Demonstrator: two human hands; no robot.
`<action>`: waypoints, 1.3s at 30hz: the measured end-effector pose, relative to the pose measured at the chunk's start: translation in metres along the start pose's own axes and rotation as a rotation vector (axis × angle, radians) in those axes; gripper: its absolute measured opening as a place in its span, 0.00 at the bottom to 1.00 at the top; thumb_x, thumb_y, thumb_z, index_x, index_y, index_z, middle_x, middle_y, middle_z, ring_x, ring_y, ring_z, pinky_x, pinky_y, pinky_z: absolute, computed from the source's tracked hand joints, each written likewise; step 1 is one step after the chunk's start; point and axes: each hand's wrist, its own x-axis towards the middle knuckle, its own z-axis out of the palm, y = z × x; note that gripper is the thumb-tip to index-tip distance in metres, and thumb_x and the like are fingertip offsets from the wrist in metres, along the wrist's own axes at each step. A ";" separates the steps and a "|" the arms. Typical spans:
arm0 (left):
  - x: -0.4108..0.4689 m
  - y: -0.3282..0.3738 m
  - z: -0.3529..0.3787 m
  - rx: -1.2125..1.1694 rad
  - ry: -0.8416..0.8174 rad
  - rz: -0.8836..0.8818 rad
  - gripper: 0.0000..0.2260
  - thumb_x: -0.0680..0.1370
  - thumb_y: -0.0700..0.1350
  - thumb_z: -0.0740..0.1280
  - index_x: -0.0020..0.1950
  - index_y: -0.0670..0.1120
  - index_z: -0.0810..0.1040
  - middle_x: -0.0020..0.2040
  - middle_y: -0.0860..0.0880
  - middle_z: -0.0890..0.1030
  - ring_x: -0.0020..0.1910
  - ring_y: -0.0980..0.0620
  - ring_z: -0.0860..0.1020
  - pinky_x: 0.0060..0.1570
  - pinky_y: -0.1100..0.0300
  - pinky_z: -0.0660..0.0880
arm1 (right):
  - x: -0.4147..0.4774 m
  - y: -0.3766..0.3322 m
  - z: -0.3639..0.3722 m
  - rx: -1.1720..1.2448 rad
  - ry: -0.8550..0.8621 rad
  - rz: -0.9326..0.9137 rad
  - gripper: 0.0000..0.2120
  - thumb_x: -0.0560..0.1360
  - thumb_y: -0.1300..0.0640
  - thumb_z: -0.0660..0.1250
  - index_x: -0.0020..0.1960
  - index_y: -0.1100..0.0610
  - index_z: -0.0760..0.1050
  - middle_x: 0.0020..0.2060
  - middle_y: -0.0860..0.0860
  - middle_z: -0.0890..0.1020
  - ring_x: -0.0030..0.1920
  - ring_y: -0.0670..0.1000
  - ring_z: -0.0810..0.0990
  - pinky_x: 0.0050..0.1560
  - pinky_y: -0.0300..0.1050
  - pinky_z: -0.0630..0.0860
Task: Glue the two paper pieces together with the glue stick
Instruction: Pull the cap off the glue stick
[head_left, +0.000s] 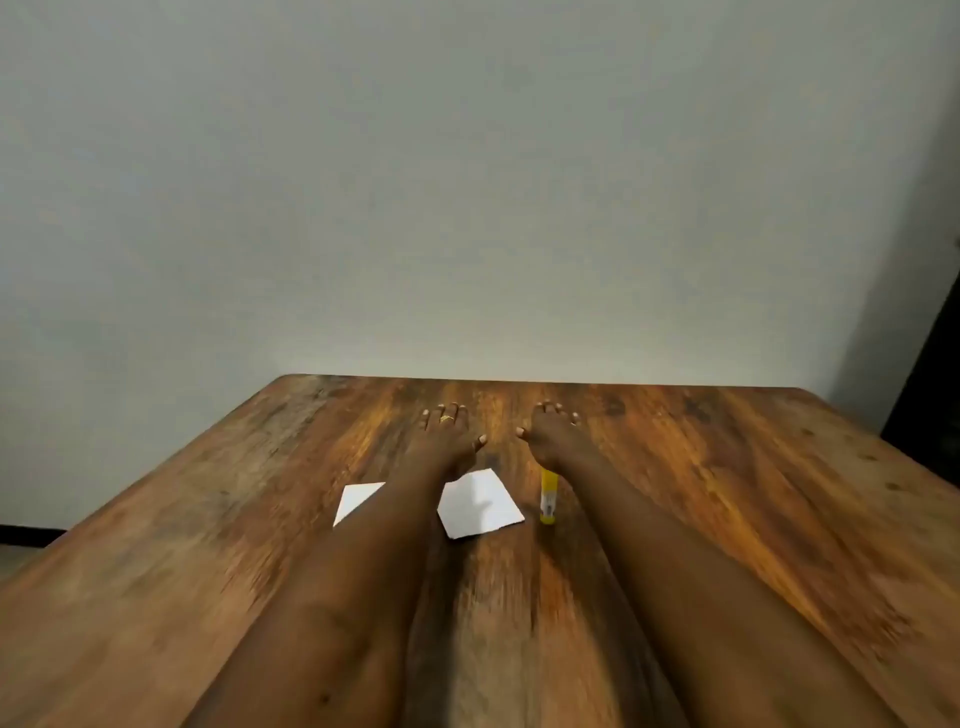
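Here, both arms are stretched forward over a wooden worktop (727, 493), and both hands are seen palm down toward its far edge. The left hand (447, 434) is held open, its fingers straight and slightly spread and the thumb pointed inward; a gold ring (445, 418) is worn on one finger. The right hand (551, 434) is held the same way, with fingers straight and spread and the thumb turned toward the left one. Nothing is gripped by either hand. The two thumbs are near each other but apart. Whether the palms press on the wood or hang just above it cannot be told.

Two white paper pieces are laid flat on the worktop, nearer the person than the hands. The left paper (357, 500) is partly hidden by the left forearm, so that only its left part is seen. The right paper (480, 504) is seen almost whole between the two forearms, with its far left corner covered by the left wrist.

The glue stick (548, 496), yellow with a white label, is laid on its side just right of the right paper, apart from it. Its far end is hidden under the right wrist.

A plain grey wall (467, 182) is seen behind the worktop, and a dark shape (930, 364) is cut off at the right edge.
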 end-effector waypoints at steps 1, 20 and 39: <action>-0.003 0.002 0.005 0.007 -0.019 0.011 0.29 0.83 0.55 0.48 0.78 0.40 0.47 0.79 0.42 0.50 0.78 0.43 0.47 0.75 0.47 0.45 | -0.002 0.002 0.001 0.001 -0.002 0.008 0.22 0.81 0.50 0.56 0.67 0.66 0.69 0.69 0.62 0.70 0.70 0.61 0.68 0.69 0.52 0.64; 0.008 0.045 0.036 -0.383 -0.176 0.108 0.25 0.83 0.52 0.50 0.78 0.42 0.54 0.77 0.42 0.59 0.76 0.42 0.59 0.74 0.50 0.55 | 0.018 0.025 0.005 -0.127 -0.064 -0.065 0.09 0.77 0.65 0.62 0.54 0.66 0.79 0.52 0.61 0.82 0.50 0.57 0.81 0.53 0.50 0.80; 0.024 0.052 0.035 -0.774 0.044 0.036 0.18 0.75 0.44 0.70 0.63 0.40 0.78 0.58 0.41 0.82 0.53 0.45 0.81 0.43 0.66 0.70 | 0.054 0.025 -0.018 0.209 -0.119 0.015 0.16 0.78 0.53 0.62 0.49 0.66 0.79 0.42 0.59 0.83 0.37 0.55 0.83 0.43 0.46 0.80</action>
